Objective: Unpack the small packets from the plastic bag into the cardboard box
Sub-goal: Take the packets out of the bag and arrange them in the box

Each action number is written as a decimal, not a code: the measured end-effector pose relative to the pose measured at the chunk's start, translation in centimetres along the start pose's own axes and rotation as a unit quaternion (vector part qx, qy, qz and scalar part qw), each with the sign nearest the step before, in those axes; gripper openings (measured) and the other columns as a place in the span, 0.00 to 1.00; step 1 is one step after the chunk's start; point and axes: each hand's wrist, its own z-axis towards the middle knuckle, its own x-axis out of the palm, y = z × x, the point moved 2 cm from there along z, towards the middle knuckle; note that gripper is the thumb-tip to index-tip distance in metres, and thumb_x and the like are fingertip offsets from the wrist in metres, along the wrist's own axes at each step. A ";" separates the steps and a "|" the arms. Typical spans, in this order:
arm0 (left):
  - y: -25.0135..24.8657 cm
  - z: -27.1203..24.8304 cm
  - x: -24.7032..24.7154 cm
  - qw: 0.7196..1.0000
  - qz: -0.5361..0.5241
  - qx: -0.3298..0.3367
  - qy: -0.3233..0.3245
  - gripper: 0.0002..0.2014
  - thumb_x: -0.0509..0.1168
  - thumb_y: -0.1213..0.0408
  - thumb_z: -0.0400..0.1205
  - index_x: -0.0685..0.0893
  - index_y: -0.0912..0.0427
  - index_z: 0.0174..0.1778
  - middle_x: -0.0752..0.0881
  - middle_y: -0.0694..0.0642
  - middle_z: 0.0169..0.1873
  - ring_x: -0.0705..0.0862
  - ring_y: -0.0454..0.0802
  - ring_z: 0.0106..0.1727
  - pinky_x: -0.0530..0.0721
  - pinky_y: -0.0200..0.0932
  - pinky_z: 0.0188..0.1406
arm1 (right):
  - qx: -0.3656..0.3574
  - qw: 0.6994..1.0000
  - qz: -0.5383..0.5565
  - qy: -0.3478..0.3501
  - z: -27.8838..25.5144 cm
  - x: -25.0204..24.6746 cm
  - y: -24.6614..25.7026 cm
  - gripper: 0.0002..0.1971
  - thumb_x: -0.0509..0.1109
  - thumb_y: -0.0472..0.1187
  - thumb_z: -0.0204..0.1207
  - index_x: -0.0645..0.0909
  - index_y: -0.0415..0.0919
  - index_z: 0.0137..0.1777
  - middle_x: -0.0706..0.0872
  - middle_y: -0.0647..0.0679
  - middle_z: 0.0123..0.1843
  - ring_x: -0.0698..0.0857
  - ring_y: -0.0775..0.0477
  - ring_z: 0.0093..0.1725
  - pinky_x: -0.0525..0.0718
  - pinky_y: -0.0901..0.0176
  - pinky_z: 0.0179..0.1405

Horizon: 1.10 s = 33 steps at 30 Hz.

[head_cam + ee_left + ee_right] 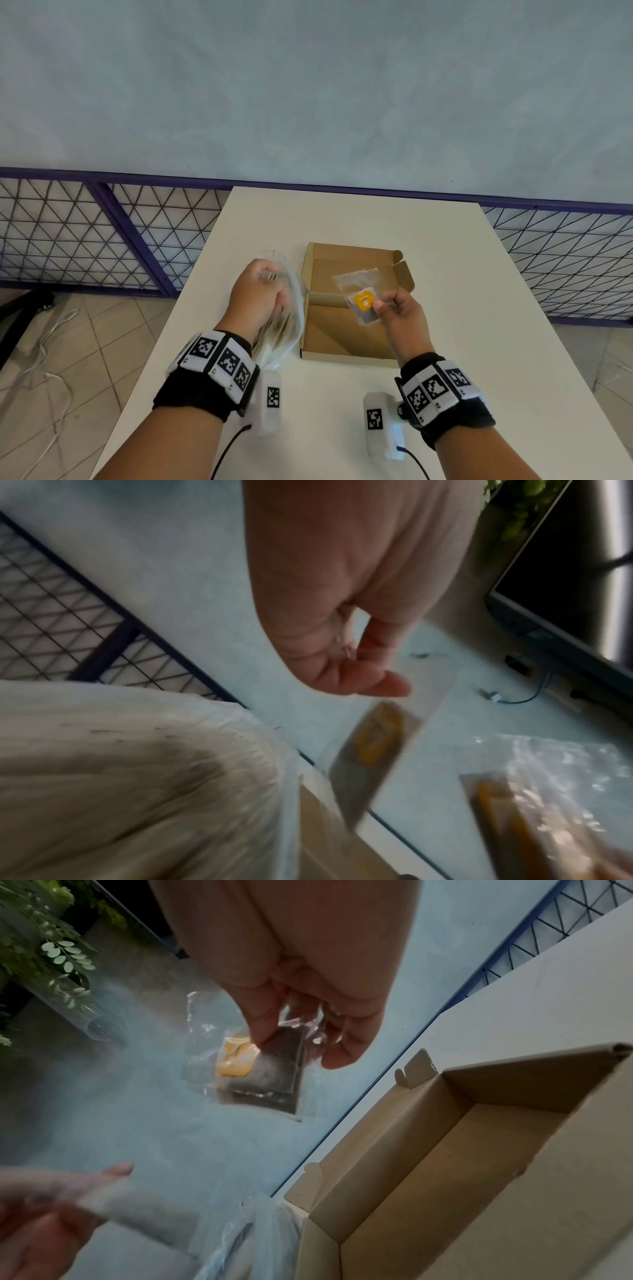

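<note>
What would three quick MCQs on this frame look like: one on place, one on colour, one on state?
1. Where is the open brown cardboard box relative to the clear plastic bag?
A. To the bag's right, on the white table
B. Under the bag
C. On the floor

2. What colour is the label on the small clear packet that is being held up?
A. Green
B. Orange-yellow
C. Red

3. What is the right hand doing?
A. Resting flat on the table
B. Hanging with nothing in it
C. Pinching the packet above the box

Key: 1 A, the head view shows box and bag side by side on the table. 2 B, the label reads orange-yellow in the head and right wrist views. 3 C, finger and thumb close on the packet's edge.
</note>
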 end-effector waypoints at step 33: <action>-1.7 -1.2 11.3 0.988 -0.113 0.054 0.090 0.20 0.66 0.66 0.81 0.68 0.46 0.64 0.85 0.50 0.50 0.85 0.44 0.47 0.82 0.31 0.38 | 0.013 0.998 -0.018 0.054 1.5 -1.3 -1.0 0.03 0.69 0.28 0.74 0.80 0.34 0.45 0.86 0.36 0.44 0.84 0.40 0.42 0.84 0.45 0.51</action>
